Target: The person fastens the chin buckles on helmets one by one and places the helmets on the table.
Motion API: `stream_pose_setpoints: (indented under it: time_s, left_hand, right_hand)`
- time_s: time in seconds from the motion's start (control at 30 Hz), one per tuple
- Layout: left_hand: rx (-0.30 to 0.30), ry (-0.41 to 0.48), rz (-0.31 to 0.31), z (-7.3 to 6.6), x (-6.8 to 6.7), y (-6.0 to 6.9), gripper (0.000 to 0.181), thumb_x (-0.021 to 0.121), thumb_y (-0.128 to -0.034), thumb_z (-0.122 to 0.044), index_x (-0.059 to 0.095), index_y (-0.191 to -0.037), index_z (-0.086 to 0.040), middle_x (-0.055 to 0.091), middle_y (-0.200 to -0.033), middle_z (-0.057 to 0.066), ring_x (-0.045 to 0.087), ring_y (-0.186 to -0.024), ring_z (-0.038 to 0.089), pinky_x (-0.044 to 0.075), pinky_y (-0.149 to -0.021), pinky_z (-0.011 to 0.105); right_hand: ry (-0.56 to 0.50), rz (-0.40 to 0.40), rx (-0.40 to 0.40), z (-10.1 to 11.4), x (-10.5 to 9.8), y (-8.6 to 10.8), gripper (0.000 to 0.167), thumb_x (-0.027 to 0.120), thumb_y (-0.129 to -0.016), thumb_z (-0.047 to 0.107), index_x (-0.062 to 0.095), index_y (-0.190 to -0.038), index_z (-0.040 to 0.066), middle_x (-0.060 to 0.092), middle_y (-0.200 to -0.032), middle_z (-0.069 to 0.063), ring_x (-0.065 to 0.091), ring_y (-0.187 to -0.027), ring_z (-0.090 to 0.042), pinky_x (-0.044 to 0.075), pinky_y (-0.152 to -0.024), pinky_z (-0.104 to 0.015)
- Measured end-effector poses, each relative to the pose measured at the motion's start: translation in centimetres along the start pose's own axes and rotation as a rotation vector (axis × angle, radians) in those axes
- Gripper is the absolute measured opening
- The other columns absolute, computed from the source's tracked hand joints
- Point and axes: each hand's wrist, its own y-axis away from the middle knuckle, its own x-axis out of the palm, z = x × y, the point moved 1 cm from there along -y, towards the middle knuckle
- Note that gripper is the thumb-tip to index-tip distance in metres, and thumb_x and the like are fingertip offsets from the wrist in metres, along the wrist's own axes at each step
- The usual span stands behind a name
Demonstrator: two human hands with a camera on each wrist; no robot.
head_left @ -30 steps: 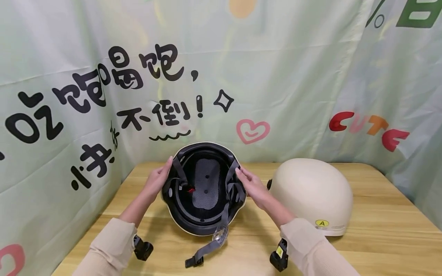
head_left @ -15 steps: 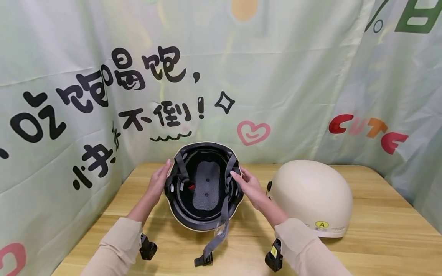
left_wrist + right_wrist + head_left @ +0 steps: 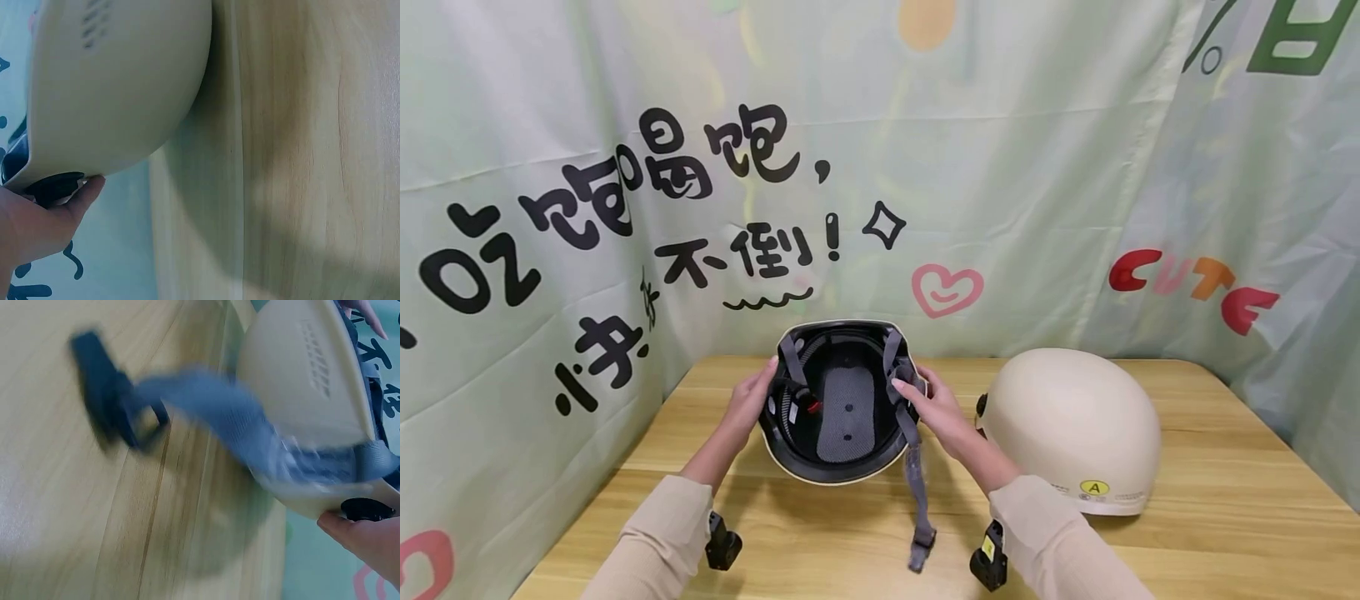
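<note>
A beige helmet [image 3: 847, 412] is tipped so that its black lining and grey padding face me in the head view. My left hand [image 3: 747, 402] grips its left side, and in the left wrist view the fingers [image 3: 86, 195] press the outer shell by a dark oval piece. On the opposite side my right hand [image 3: 942, 408] holds the rim, thumb over the edge near the straps. A grey chin strap [image 3: 916, 479] hangs over the lower right rim with a black buckle [image 3: 923, 540] at its end; in the right wrist view the strap is blurred.
Another beige helmet [image 3: 1075, 421] with a yellow "A" sticker stands dome up to the right, close to my right forearm. The wooden table [image 3: 1232, 450] ends at a printed cloth backdrop [image 3: 1030, 200] behind and to the left.
The helmet has tilted, its lower rim rising and its upper rim dropping slightly. The hanging strap and buckle have swung from the lower middle to the right. Both hands keep their hold.
</note>
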Motion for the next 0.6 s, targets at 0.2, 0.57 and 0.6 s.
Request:
stream_pose_setpoints:
  time_s: [0.2, 0.57, 0.6]
  left_hand:
    - [0.003, -0.031, -0.024, 0.04, 0.48, -0.02, 0.065, 0.04, -0.0942, -0.05, 0.051, -0.126, 0.006, 0.048, -0.13, 0.025, 0.041, -0.12, 0.028, 0.033, -0.104, 0.041]
    - [0.113, -0.172, -0.001, -0.22, -0.03, -0.46, 0.067, 0.05, -0.0922, -0.04, 0.033, -0.14, 0.003, 0.038, -0.141, 0.028, 0.038, -0.13, 0.039, 0.033, -0.108, 0.048]
    - [0.152, -0.195, -0.022, -0.27, -0.15, -0.46, 0.068, 0.054, -0.0906, -0.038, 0.032, -0.14, 0.003, 0.038, -0.141, 0.027, 0.038, -0.13, 0.04, 0.034, -0.108, 0.048]
  right_hand:
    - [0.015, -0.013, 0.03, -0.07, 0.06, 0.43, 0.063, 0.06, -0.088, 0.02, 0.032, -0.143, 0.009, 0.051, -0.129, -0.024, 0.062, -0.095, -0.021, 0.054, -0.072, -0.029]
    - [0.189, -0.222, -0.059, -0.07, 0.7, 0.59, 0.036, 0.06, -0.08, 0.008, 0.061, -0.115, 0.0, 0.064, -0.105, -0.02, 0.06, -0.087, -0.02, 0.051, -0.071, -0.026]
    - [0.214, -0.239, -0.065, 0.04, 0.73, 0.63, 0.036, 0.06, -0.079, 0.008, 0.062, -0.114, 0.0, 0.065, -0.104, -0.02, 0.06, -0.087, -0.021, 0.051, -0.072, -0.026]
